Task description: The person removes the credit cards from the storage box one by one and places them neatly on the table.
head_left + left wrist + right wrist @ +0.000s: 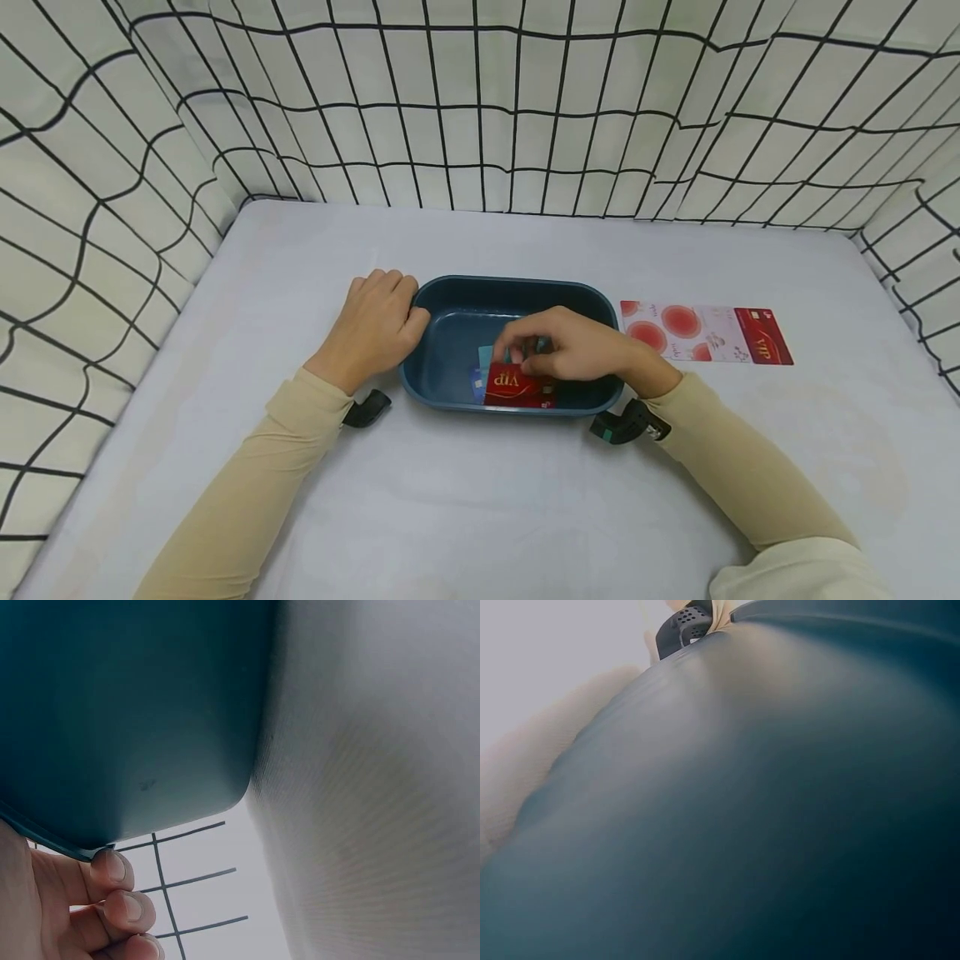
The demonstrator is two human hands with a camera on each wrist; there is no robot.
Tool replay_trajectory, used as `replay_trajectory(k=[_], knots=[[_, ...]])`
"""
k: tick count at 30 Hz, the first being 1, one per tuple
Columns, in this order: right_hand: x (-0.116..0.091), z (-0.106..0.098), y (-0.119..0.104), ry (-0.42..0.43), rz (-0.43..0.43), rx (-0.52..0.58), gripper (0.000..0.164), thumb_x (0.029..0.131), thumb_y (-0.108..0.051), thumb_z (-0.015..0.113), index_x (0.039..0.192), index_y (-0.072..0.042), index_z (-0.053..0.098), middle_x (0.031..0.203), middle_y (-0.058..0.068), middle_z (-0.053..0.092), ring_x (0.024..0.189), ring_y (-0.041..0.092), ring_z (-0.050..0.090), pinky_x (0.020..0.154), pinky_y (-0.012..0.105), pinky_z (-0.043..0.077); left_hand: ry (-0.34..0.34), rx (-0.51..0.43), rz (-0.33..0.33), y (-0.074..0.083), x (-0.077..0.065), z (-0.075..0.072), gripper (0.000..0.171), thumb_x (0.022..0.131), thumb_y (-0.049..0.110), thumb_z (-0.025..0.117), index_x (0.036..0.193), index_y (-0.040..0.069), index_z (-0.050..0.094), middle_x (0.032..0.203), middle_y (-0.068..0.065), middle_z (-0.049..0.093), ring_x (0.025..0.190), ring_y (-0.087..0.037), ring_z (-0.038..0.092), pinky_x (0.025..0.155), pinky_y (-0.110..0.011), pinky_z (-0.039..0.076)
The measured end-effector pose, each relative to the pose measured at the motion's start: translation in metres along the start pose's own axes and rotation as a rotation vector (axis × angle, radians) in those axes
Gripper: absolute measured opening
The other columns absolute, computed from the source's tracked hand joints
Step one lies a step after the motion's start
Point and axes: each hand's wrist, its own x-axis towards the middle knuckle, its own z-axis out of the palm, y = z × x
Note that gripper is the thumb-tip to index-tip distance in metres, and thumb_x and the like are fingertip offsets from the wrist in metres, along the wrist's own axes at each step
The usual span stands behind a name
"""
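Observation:
A dark blue-green tray (450, 333) with rounded corners sits mid-table in the head view. My left hand (378, 321) grips its left rim; the left wrist view shows curled fingertips (124, 907) by the rim. Inside the tray, my right hand (573, 343) pinches the upper edge of a red VIP card (517, 387) with thumb and fingers. Partly under that card lie a blue card (477, 385) and a light teal card (484, 357). The right wrist view is filled by the blurred tray wall (742, 810), with that hand hidden.
To the right of the tray, a pink-and-white card with red circles (678, 329) and another red VIP card (763, 337) lie side by side on the white table (480, 500). Black wire grid panels (480, 108) stand along the back and sides. A black device is on each wrist.

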Motion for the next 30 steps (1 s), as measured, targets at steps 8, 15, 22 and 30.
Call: replay_trajectory(k=[8, 15, 22, 30], knots=[[0.0001, -0.0004, -0.0004, 0.086, -0.018, 0.024, 0.032, 0.09, -0.001, 0.062, 0.117, -0.016, 0.069, 0.099, 0.001, 0.064, 0.094, 0.016, 0.061, 0.08, 0.031, 0.059, -0.005, 0.005, -0.003, -0.0006, -0.0008, 0.0001, 0.021, 0.091, 0.02, 0.042, 0.08, 0.006, 0.054, 0.073, -0.008, 0.049, 0.076, -0.029, 0.047, 0.074, -0.041, 0.032], [-0.0015, -0.0009, -0.0023, 0.108, -0.002, 0.064, 0.032, 0.091, 0.0, 0.061, 0.119, -0.013, 0.067, 0.1, 0.003, 0.063, 0.095, 0.019, 0.061, 0.078, 0.031, 0.059, -0.011, 0.006, 0.0, -0.0009, -0.0007, 0.0003, 0.022, 0.091, 0.02, 0.042, 0.08, 0.006, 0.054, 0.074, -0.008, 0.049, 0.076, -0.029, 0.046, 0.074, -0.042, 0.032], [-0.002, -0.001, -0.0015, 0.156, -0.006, 0.13, 0.033, 0.09, 0.002, 0.062, 0.121, -0.009, 0.066, 0.099, 0.007, 0.064, 0.095, 0.022, 0.061, 0.077, 0.031, 0.06, 0.002, 0.011, 0.009, -0.0012, -0.0003, -0.0001, 0.022, 0.091, 0.02, 0.041, 0.079, 0.006, 0.053, 0.073, -0.008, 0.049, 0.075, -0.029, 0.045, 0.074, -0.042, 0.032], [-0.0049, -0.0019, -0.0045, 0.225, -0.02, 0.091, 0.033, 0.091, 0.002, 0.064, 0.121, -0.01, 0.066, 0.1, 0.004, 0.063, 0.096, 0.02, 0.061, 0.084, 0.033, 0.059, 0.0, 0.017, 0.01, 0.0001, -0.0005, -0.0013, 0.022, 0.092, 0.019, 0.042, 0.079, 0.006, 0.053, 0.073, -0.008, 0.049, 0.075, -0.029, 0.045, 0.074, -0.042, 0.033]])
